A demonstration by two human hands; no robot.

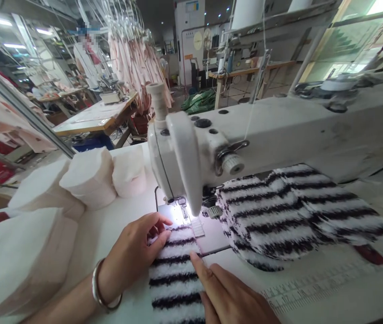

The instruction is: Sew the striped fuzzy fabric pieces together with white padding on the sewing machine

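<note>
A white fuzzy fabric with black stripes lies on the sewing table, its far end under the lit needle and presser foot of a white sewing machine. My left hand, a metal bangle on its wrist, presses on the fabric's left edge close to the needle, fingers curled down on it. My right hand lies flat on the fabric's right edge, index finger stretched forward. More of the same striped fabric is heaped under the machine arm at the right.
Stacks of white cut pieces stand left of the machine, with more at the near left. A ruler scale is marked on the table at right. Behind are work tables, hanging pink garments and a person.
</note>
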